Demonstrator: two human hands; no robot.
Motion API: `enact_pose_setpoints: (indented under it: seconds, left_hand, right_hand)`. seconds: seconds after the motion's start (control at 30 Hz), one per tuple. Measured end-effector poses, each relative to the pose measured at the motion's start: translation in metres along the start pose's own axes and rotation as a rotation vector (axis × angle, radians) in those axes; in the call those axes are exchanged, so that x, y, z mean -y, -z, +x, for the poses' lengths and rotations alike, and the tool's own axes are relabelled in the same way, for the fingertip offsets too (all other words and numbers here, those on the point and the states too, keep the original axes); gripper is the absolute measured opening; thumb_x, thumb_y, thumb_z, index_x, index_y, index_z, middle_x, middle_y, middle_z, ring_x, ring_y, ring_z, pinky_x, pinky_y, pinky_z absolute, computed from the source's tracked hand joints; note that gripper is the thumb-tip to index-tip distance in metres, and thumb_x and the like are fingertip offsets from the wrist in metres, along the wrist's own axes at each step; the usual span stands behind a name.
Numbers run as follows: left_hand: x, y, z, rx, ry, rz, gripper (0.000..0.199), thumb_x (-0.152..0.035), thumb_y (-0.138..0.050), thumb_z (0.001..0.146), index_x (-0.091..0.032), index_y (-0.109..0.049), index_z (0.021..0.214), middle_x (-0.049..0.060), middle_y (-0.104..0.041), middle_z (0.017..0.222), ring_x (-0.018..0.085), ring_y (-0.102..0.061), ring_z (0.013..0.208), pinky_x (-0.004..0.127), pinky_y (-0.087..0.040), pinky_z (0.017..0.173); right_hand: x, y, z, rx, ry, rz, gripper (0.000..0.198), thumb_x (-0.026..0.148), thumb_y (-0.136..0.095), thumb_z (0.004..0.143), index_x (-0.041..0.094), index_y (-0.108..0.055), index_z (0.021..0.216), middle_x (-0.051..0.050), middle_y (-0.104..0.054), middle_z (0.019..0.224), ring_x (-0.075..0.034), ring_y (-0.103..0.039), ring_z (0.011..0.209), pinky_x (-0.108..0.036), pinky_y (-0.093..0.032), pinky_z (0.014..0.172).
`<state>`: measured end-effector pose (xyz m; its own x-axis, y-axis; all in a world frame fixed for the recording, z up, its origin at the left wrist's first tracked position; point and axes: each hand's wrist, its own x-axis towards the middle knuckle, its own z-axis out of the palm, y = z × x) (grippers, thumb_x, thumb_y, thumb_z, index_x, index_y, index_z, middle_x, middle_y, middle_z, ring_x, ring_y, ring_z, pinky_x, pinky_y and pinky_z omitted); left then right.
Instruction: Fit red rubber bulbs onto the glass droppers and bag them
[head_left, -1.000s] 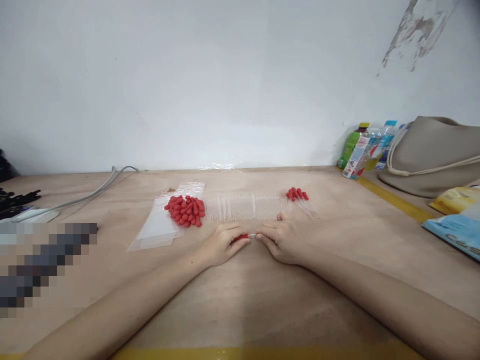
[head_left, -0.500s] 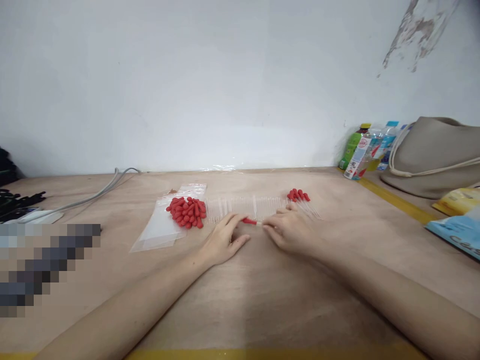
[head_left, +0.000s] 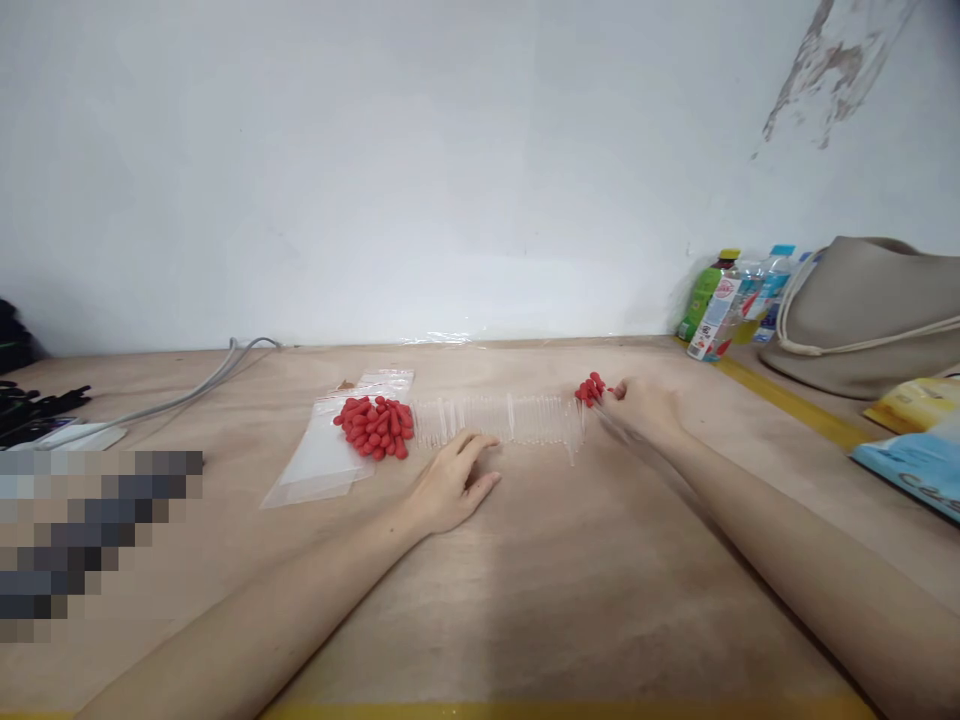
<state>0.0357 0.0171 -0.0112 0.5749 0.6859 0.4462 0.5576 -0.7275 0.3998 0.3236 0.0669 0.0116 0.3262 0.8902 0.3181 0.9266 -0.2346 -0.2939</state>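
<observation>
My left hand lies on the table with its fingers apart and nothing in them, at the front edge of a row of thin clear tubes. At the right end of that row is a small bunch of droppers, clear tubes with red rubber bulbs. My right hand is beside this bunch, its fingers pinched on a dropper whose red bulb shows at the fingertips. Its clear stem is blurred below the hand. Left of the row, a heap of loose red rubber bulbs sits on clear zip bags.
Drink bottles and a grey-beige bag stand at the back right, with yellow and blue packets in front. A grey cable runs across the left side. A white wall closes the back.
My right hand has moved right and away from me, carrying the dropper to the small bunch. The left hand has let go of the red bulb and stays in place.
</observation>
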Motion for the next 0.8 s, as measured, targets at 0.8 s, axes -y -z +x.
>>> enact_pose_setpoints:
  seconds: [0.8]
  left_hand:
    - [0.001, 0.0, 0.0, 0.014, -0.023, 0.021, 0.025, -0.024, -0.046, 0.082, -0.02, -0.049, 0.106, 0.006, -0.051, 0.097, 0.014, -0.052, 0.074, 0.029, -0.045, 0.07]
  right_hand:
    - [0.008, -0.016, -0.01, -0.056, 0.19, 0.108, 0.019, 0.032, -0.046, 0.072, 0.019, -0.059, 0.067, -0.003, -0.062, 0.068, -0.017, -0.052, 0.065, -0.034, -0.021, 0.066]
